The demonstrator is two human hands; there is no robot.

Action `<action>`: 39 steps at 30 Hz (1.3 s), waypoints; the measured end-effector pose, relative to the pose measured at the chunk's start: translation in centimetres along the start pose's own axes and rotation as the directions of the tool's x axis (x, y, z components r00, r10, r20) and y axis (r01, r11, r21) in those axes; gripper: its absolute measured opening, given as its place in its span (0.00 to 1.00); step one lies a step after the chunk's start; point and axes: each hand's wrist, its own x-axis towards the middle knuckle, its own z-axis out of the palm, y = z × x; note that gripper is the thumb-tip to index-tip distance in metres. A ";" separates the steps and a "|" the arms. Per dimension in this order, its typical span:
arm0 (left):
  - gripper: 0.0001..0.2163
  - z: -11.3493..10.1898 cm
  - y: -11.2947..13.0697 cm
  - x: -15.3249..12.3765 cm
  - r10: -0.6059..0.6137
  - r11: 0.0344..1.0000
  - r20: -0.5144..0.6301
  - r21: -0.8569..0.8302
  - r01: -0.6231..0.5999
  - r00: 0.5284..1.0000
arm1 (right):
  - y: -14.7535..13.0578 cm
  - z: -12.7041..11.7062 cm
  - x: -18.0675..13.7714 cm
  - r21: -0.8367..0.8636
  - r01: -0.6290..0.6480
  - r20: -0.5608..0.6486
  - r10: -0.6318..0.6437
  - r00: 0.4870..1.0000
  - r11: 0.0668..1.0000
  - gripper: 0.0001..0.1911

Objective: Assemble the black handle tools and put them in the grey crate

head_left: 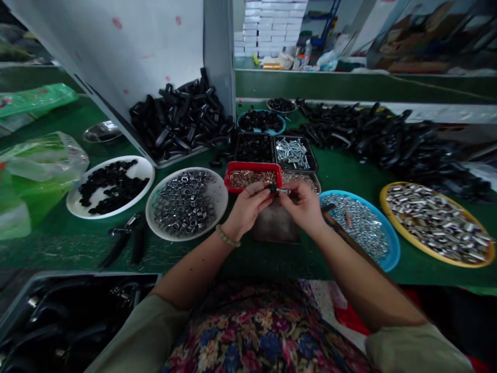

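My left hand pinches a small black plastic part over the middle of the bench. Close against it, my right hand grips a silvery screw by one end, and the screw's other end meets the black part. Whether the screw is inside the part I cannot tell. Below both hands lies a dark flat metal block. Just behind them stand a red tray of small copper-coloured pins and a dark tray of silvery screws.
At left are a white plate of black caps and a plate of metal rings. To the right, a hammer rests by a blue tray of small metal parts, beyond it a yellow tray. Black handles fill a bin behind.
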 end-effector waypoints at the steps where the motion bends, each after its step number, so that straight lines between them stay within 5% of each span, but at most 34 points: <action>1: 0.07 0.0 0.0 -0.3 0.009 1.000 0.000 -0.002 -0.009 1.000 | -0.2 0.2 -0.4 -0.036 0.025 0.000 -0.025 1.000 0.999 0.05; 6: 0.07 -0.6 -0.1 -1.4 0.051 0.997 0.005 0.055 -0.051 0.999 | -0.6 1.0 -2.4 -0.157 0.141 0.051 -0.135 0.990 0.978 0.06; 12: 0.08 -1.2 -0.2 -2.2 -0.050 0.996 0.050 0.082 0.046 0.997 | -0.8 1.1 -3.5 -0.114 0.215 0.028 -0.213 0.977 0.970 0.05; 18: 0.11 -1.1 -0.3 -3.0 0.077 0.951 0.170 0.282 -0.124 0.982 | -0.9 1.2 -3.9 -0.257 0.162 0.014 -0.164 0.986 0.953 0.06; 21: 0.11 -1.6 -0.5 -3.0 0.084 0.941 0.159 0.312 -0.131 0.984 | -0.7 1.4 -4.1 -0.322 0.313 0.123 -0.288 0.950 0.894 0.08; 24: 0.11 -2.2 -0.9 -3.1 -0.020 0.978 0.098 0.207 -0.001 0.995 | -0.5 1.7 -4.2 -0.321 0.450 0.182 -0.412 0.893 0.833 0.09; 27: 0.12 -2.9 -1.3 -3.4 -0.052 0.979 0.084 0.202 0.034 0.995 | -0.7 1.9 -4.4 -0.346 0.414 0.145 -0.388 0.910 0.842 0.08; 34: 0.14 -4.1 -1.9 -3.8 0.110 0.947 0.008 0.302 -0.107 0.994 | -1.5 2.1 -4.3 -0.259 0.390 0.137 -0.366 0.920 0.884 0.04; 39: 0.21 -3.9 -1.7 -4.2 0.096 0.945 0.088 0.305 -0.118 0.992 | -1.1 3.0 -4.9 -0.322 0.370 0.228 -0.308 0.924 0.871 0.09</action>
